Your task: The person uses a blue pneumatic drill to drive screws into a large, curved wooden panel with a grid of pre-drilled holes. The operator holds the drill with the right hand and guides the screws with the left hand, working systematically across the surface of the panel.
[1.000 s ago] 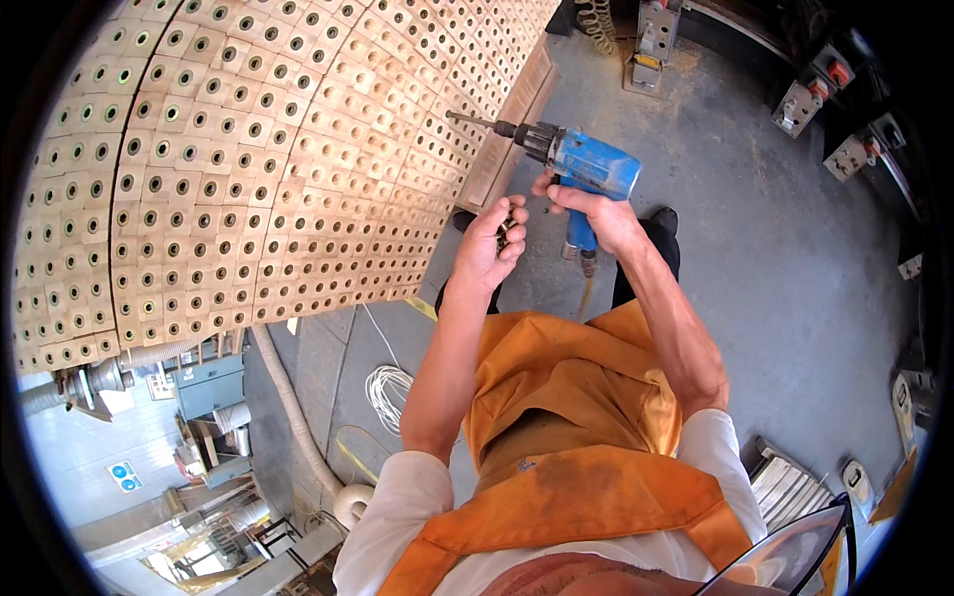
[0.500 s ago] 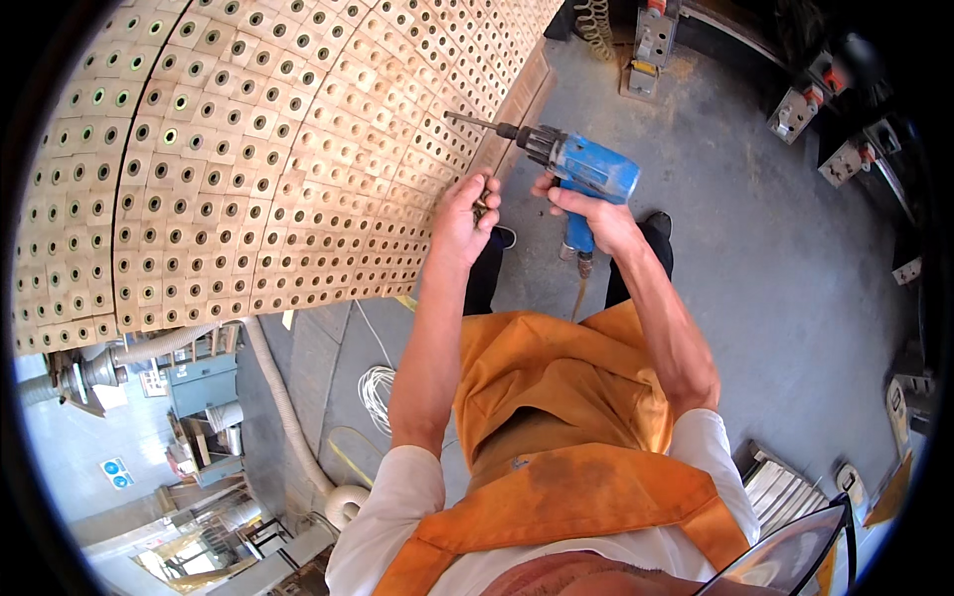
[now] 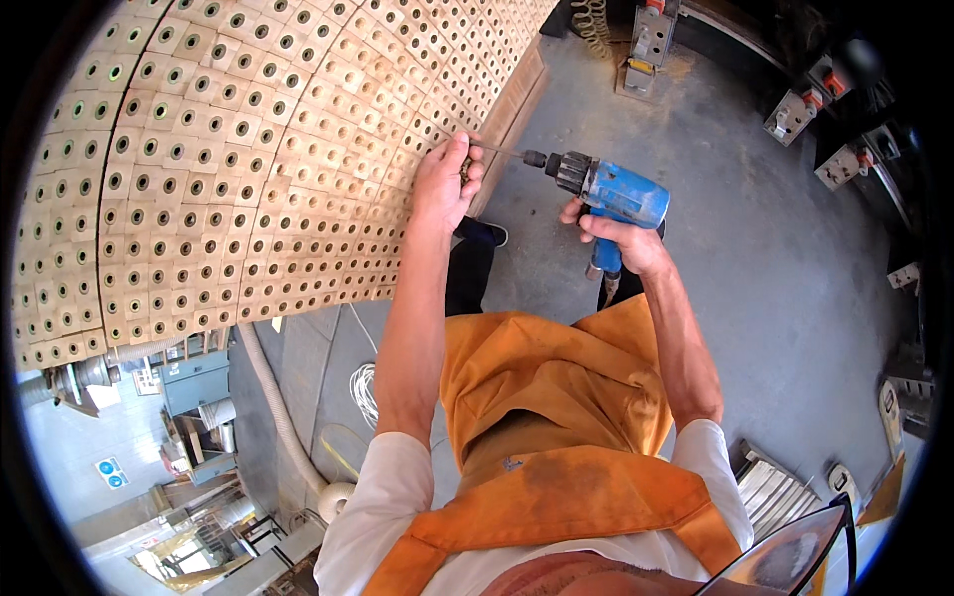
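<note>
"Where's the tool I'm working with?"

"Toward two o'clock: a blue power tool (image 3: 628, 194), its slim bit (image 3: 505, 152) pointing between nine and ten. Your right hand (image 3: 631, 241) is wrapped around the grip, with fingers showing at the front of the handle."

"And my left?"

"Your left hand (image 3: 447, 187) is just short of twelve o'clock, fingers curled in over small brassy metal pieces (image 3: 465, 171). The bit's end reaches your thumb and forefinger. I can't tell whether they pinch a piece there, or whether the tip is touching you."

"What's the left one nearest to?"

"The big wooden block panel (image 3: 328, 149) filling ten o'clock. It's covered in rows of round holes; many have dark metal rings, while a band through the middle shows plain wood. Your hand overlaps its edge in view, but contact is unclear."

"Anything around me?"

"Your orange apron (image 3: 556, 487) spreads at six. Toward eight, a white coiled cable (image 3: 364, 392) lies on the grey floor (image 3: 755, 298), with a beige hose (image 3: 273, 397) farther out. Stacked strips (image 3: 780, 497) sit at four."
</note>
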The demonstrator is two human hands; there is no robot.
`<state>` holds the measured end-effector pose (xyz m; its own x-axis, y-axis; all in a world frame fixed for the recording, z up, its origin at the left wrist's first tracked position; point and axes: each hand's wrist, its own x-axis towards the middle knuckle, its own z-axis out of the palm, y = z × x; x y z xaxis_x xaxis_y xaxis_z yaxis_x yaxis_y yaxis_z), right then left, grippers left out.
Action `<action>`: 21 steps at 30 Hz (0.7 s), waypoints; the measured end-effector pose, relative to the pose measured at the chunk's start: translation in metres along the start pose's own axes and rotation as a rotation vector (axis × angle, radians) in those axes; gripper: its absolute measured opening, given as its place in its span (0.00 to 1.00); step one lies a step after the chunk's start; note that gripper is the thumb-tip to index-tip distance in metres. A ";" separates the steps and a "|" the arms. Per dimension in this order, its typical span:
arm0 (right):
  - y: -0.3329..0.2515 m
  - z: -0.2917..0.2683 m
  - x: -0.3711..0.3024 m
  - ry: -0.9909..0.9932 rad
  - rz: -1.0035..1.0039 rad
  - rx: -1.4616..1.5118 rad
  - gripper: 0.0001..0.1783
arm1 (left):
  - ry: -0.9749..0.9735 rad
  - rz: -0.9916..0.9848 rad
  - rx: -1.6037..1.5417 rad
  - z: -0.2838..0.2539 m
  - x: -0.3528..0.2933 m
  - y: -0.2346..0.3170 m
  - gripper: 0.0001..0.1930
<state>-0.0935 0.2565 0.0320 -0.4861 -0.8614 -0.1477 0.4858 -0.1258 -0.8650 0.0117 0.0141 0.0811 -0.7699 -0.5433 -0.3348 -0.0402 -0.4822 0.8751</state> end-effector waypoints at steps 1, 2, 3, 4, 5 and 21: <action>0.002 0.000 0.000 0.001 -0.006 0.004 0.16 | 0.001 -0.006 0.014 0.001 0.002 0.001 0.11; 0.003 -0.001 0.000 0.014 -0.004 0.031 0.16 | 0.003 -0.011 0.027 0.002 0.004 0.002 0.12; 0.004 0.000 0.000 0.024 0.000 0.057 0.16 | 0.008 -0.015 0.039 0.002 0.005 0.003 0.13; 0.005 0.001 0.001 0.034 0.004 0.083 0.16 | 0.041 -0.022 0.061 0.003 0.006 0.002 0.13; 0.006 0.003 0.000 0.057 0.000 0.105 0.16 | 0.073 -0.029 0.083 0.006 0.008 0.000 0.13; -0.009 0.033 0.046 0.090 -0.066 0.071 0.12 | -0.074 -0.033 -0.348 0.011 0.022 -0.010 0.09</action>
<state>-0.0957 0.2017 0.0487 -0.5804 -0.8028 -0.1368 0.4991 -0.2178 -0.8387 -0.0113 0.0144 0.0691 -0.8166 -0.4785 -0.3229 0.1442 -0.7108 0.6885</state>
